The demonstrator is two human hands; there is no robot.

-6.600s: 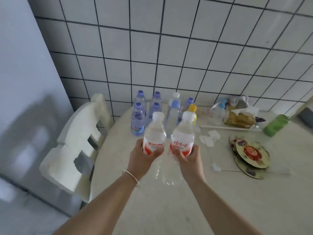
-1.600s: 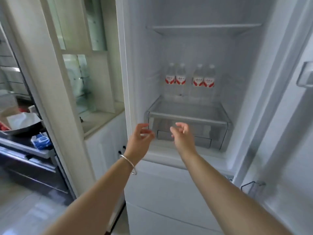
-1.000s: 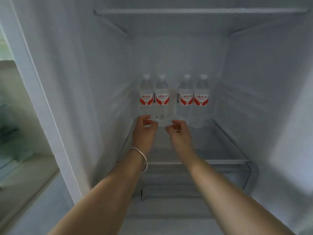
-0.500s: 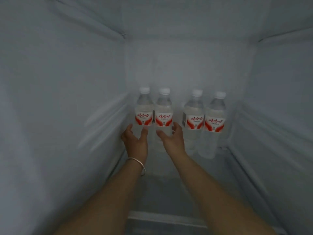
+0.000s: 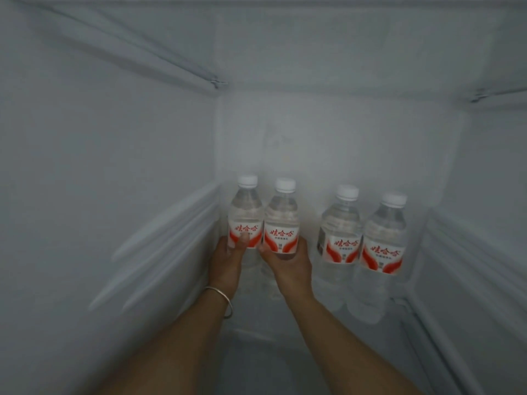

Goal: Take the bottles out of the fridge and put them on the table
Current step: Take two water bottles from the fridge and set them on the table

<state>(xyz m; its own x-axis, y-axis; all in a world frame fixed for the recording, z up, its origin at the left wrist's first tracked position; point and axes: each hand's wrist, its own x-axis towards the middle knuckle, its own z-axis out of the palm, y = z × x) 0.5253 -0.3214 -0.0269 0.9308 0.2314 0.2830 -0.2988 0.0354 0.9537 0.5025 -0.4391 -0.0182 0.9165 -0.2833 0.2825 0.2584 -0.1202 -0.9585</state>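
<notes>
**Both hands gripping bottles at fridge rear**

Fridge (image 5: 114,166) interior, white walls, dim. Four upright bottles stand in a row at the back. Left hand (image 5: 228,263) is wrapped around bottle 1 (image 5: 246,215), thumb on its label. Right hand (image 5: 291,266) is wrapped around bottle 2 (image 5: 282,218), touching bottle 1. Bottles 3 (image 5: 340,232) and 4 (image 5: 385,240) stand just beside, untouched. Bangle (image 5: 221,297) sits on the left wrist.

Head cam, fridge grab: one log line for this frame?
phase: grasp | left hand: on far-left bottle | right hand: on second bottle | two right bottles: untouched
</notes>
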